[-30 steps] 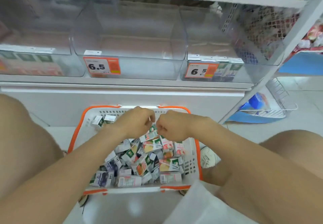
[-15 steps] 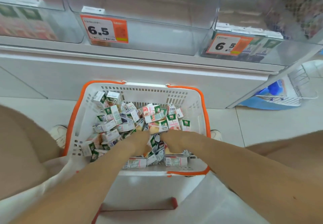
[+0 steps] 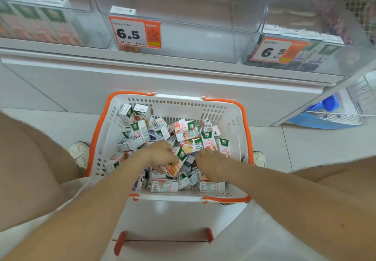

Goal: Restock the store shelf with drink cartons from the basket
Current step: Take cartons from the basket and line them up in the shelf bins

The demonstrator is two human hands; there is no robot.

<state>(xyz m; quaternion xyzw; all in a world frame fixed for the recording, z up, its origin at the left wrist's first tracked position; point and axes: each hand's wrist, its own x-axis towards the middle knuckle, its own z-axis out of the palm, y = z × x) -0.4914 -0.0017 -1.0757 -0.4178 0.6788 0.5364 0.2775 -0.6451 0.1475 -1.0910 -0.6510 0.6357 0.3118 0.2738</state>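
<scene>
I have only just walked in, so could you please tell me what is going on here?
A person is bent over a white basket on the floor, heaped with small drink cartons. The left hand grips an orange-printed carton. The right hand is down in the pile beside it, and I cannot tell whether it holds anything. On the shelf above, the middle clear bin looks largely unfilled, and nothing is on its way up yet.

White tiled floor [image 3: 305, 148] carried white slotted plastic basket with orange rim [image 3: 230, 116], set before white store shelf [image 3: 183, 65] bearing clear plastic bins [image 3: 193, 41].
</scene>
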